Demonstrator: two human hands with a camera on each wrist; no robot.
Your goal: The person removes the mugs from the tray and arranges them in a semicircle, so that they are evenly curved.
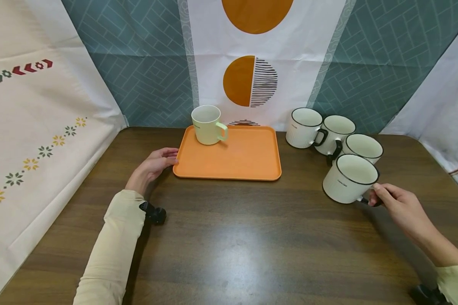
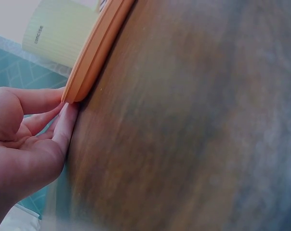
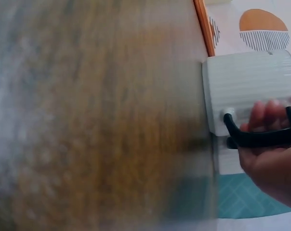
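My left hand (image 1: 154,164) pinches the left rim of an orange tray (image 1: 248,163), thumb and fingers at its edge in the left wrist view. A light green mug (image 1: 206,129) stands upright at the tray's back left, its handle to the right. At the right, my right hand (image 1: 398,205) holds the black handle (image 3: 261,138) of a white, black-rimmed mug (image 1: 343,186). That mug leans a little; whether its base touches the table I cannot tell. Just behind it is another white mug (image 1: 366,146), partly hidden.
Two more white mugs with black rims and handles, a left one (image 1: 301,131) and a right one (image 1: 333,131), stand close together right of the tray. Patterned cloths hang behind the brown wooden table (image 1: 233,237) and along its left and right sides.
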